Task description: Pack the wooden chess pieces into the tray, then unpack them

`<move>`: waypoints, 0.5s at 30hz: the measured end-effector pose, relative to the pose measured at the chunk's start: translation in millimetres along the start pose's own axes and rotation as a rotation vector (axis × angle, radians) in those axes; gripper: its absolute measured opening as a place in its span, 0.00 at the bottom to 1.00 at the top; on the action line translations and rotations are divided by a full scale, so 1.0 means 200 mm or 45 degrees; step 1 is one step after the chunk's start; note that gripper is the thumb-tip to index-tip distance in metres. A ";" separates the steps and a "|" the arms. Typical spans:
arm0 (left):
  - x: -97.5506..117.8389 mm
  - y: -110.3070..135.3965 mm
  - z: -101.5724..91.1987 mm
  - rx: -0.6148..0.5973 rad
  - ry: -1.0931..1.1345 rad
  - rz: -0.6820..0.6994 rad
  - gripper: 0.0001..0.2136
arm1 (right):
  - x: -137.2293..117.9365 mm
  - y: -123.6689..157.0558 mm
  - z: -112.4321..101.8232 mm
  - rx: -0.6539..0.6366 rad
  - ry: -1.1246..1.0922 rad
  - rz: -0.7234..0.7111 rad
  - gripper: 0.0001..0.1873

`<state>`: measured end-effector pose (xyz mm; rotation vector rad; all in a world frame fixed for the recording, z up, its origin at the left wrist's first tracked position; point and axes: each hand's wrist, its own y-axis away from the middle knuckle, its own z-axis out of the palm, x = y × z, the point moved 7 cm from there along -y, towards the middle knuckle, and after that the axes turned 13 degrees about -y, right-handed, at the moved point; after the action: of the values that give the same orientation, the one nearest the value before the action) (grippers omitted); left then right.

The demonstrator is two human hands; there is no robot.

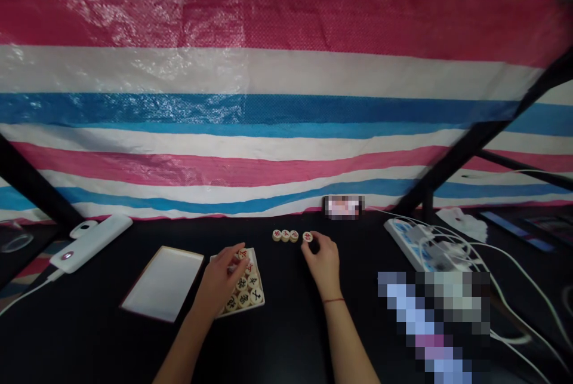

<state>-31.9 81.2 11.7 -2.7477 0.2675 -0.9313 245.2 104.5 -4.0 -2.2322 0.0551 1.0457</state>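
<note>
My left hand (220,281) is over a shallow white box (262,307) of round Chinese chess pieces (243,298), its thumb and fingers closed around a red-marked piece (243,254). Black-marked pieces show in the box's lower part; the hand covers its left side. On the black table, my right hand (323,261) pinches another red-marked piece (307,237) between thumb and index finger. Just left of that piece, with a small gap, several red-marked pieces (285,234) stand side by side in a short row.
The box lid (163,284) lies inside-up to the left. A white power bank-like device (92,245) with a cable is at the far left. A phone-like item (342,206) rests at the back. On the right are a power strip (405,245) and tangled cables. Striped sheeting (268,73) hangs behind.
</note>
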 end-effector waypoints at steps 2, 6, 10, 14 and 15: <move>0.00 0.00 0.01 -0.014 -0.038 0.014 0.15 | 0.11 0.00 0.01 -0.040 0.098 0.106 0.15; 0.04 0.00 0.04 -0.072 -0.062 0.091 0.14 | 0.17 0.02 0.06 -0.158 0.217 0.193 0.15; 0.06 0.01 0.05 -0.103 -0.071 0.107 0.14 | 0.15 0.03 0.08 -0.168 0.241 0.178 0.17; 0.06 0.01 0.06 -0.117 -0.065 0.109 0.14 | 0.13 0.02 0.09 -0.174 0.207 0.169 0.16; 0.06 0.00 0.06 -0.124 -0.070 0.106 0.14 | 0.13 0.02 0.09 -0.182 0.196 0.175 0.15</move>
<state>-15.6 79.2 9.4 -2.8205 0.4249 -0.8416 249.8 118.3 -33.5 -2.4652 0.2092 0.9738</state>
